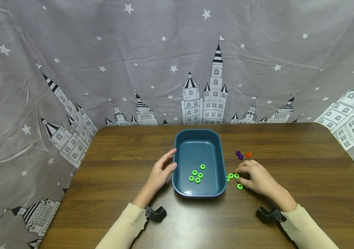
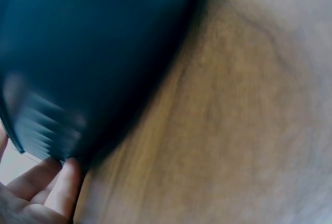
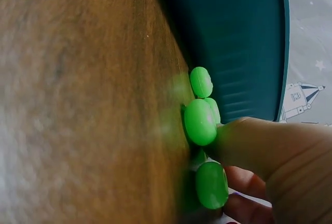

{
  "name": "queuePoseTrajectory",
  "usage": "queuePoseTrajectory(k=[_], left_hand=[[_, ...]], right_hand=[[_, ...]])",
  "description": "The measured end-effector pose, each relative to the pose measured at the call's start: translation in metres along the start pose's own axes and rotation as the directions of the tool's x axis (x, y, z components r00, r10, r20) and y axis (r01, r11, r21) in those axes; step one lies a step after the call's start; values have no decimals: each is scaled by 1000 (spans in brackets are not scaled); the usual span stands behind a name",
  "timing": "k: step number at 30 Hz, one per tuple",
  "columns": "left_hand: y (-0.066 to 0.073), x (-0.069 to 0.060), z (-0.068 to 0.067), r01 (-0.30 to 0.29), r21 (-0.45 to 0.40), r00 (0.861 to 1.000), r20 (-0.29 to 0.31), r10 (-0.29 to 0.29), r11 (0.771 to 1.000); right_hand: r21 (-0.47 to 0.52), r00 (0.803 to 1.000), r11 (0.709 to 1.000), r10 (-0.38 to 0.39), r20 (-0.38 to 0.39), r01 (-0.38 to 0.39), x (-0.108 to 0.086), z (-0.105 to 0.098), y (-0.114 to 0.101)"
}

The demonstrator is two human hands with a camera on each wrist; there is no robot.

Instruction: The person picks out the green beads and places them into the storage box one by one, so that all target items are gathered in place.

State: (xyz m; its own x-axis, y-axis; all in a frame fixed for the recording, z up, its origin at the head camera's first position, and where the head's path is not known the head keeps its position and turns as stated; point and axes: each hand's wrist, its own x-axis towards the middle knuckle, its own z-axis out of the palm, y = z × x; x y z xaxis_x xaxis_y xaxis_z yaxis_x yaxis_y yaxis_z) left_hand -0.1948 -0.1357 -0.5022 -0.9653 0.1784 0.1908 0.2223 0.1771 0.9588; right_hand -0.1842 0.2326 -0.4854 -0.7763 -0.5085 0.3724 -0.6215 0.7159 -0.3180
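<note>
A left hand (image 1: 160,172) rested, spread, against a tray (image 1: 199,152); a right hand (image 1: 259,178) curled over green rings (image 3: 199,122), its grip unclear. Collecting them apparently required a sure pinch.

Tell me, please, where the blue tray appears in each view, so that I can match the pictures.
Head: blue tray, just right of centre, in the lower half.
Left wrist: blue tray, filling the upper left.
Right wrist: blue tray, upper right, cut by the top edge.
Shared landmark: brown wooden tabletop, visible in all three.
</note>
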Motion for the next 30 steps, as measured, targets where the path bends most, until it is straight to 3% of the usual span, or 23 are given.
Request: queuePoseTrajectory(k=[13,21,30], left_hand=[[4,1,-1,15,3,1000,11,-15,1000],[4,2,-3,16,2,1000,9,-16,1000],[4,0,0,26,2,1000,0,-26,1000]], right_hand=[[16,999,1000,-10,-50,11,3,5,1],[26,999,999,27,-45,-26,11,-2,0],[65,992,998,-5,-124,13,30,-12,-5]])
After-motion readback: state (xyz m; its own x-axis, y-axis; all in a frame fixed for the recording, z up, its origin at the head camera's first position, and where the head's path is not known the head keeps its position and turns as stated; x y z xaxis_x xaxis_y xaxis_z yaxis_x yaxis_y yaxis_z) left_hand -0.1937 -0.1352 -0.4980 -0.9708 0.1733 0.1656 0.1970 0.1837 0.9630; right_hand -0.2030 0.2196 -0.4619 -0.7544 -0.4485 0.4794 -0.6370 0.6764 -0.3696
